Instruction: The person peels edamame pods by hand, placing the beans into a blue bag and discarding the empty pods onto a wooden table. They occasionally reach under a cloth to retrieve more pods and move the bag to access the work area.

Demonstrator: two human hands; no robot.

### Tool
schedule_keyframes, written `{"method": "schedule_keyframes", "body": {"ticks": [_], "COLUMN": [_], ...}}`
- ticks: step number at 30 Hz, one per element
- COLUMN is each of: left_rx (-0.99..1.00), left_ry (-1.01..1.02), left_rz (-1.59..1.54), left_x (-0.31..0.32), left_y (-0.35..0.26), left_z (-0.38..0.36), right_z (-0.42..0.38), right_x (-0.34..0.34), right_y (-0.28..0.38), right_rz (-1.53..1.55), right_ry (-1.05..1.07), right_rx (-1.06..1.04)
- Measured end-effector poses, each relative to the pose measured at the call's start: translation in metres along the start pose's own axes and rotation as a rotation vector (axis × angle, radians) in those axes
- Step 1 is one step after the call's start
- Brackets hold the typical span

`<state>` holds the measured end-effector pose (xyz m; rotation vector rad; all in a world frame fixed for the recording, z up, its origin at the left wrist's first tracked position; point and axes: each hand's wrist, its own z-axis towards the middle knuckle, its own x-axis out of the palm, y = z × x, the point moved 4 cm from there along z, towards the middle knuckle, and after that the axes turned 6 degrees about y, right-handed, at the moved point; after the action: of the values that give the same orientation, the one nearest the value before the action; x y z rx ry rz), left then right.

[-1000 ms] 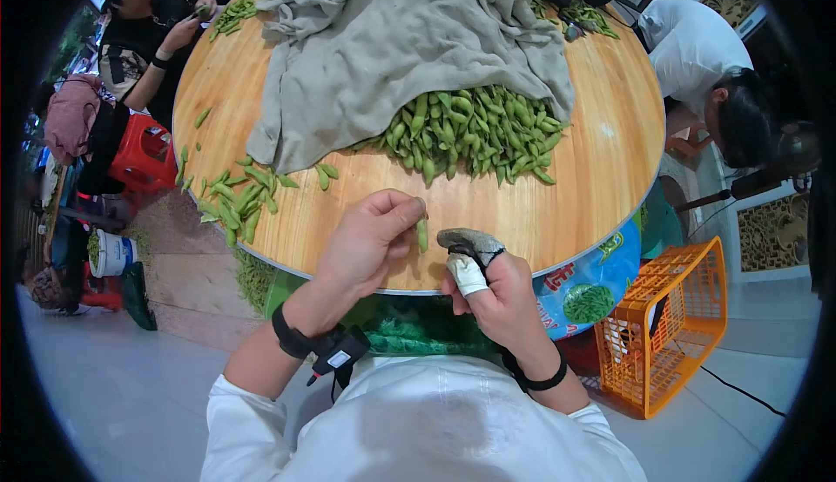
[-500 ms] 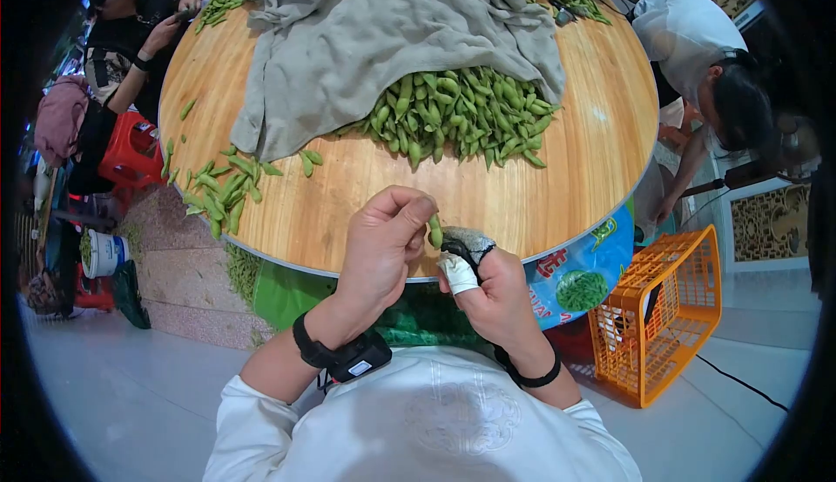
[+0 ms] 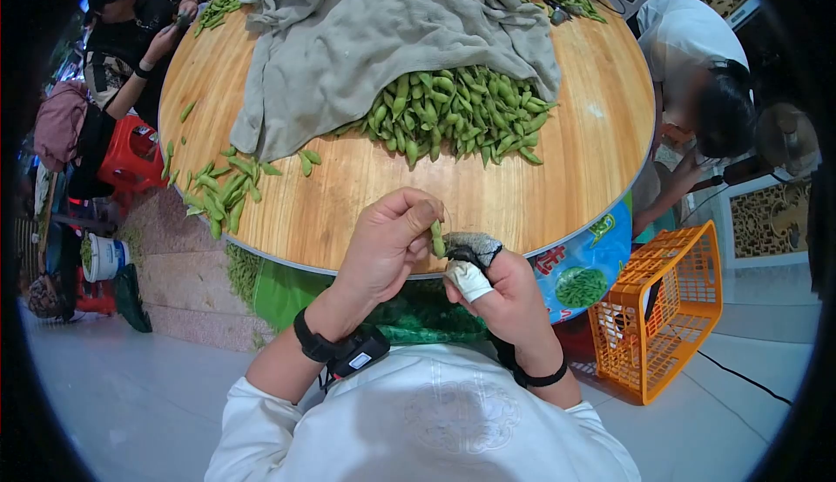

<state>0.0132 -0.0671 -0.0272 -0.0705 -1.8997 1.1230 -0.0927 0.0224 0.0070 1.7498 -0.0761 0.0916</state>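
Near the table's front edge, my left hand [image 3: 394, 240] pinches a green edamame pod [image 3: 438, 238] between thumb and fingertips, the pod hanging upright. Close against its lower end is my right hand [image 3: 501, 292], fingers curled, with white tape round the thumb and a grey cover on the index finger. A small black tool [image 3: 477, 260] shows partly in the right hand; its shape is mostly hidden. Beyond my hands lies a big heap of edamame pods [image 3: 457, 116], partly under a grey cloth [image 3: 348, 55]. A smaller group of pods [image 3: 225, 190] lies at the left edge.
The round wooden table [image 3: 601, 168] has more pods [image 3: 218, 12] at its far left. An orange plastic crate [image 3: 653, 316] lies tipped at the right, beside a blue printed bag [image 3: 579, 277]. One person [image 3: 131, 38] sits at left; another [image 3: 697, 64] bends over at right.
My right hand has shifted slightly down and right, and the black tool shows less. The left hand keeps hold of the pod. At the right, the bending person's head has moved slightly.
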Motion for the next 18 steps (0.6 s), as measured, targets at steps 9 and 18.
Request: {"method": "schedule_keyframes", "body": {"ticks": [9,18], "left_rx": [0.077,-0.018], "left_ry": [0.012,-0.094], "left_rz": [0.052,0.051], "left_x": [0.000,0.010], "left_y": [0.004,0.005], "left_z": [-0.002,-0.012], "right_z": [0.004,0.000], "right_x": [-0.003,0.001], "right_y": [0.002,0.010], "right_rz": [-0.159,-0.413], "right_ry": [0.022,-0.198], "right_rx": [0.007,-0.223]}}
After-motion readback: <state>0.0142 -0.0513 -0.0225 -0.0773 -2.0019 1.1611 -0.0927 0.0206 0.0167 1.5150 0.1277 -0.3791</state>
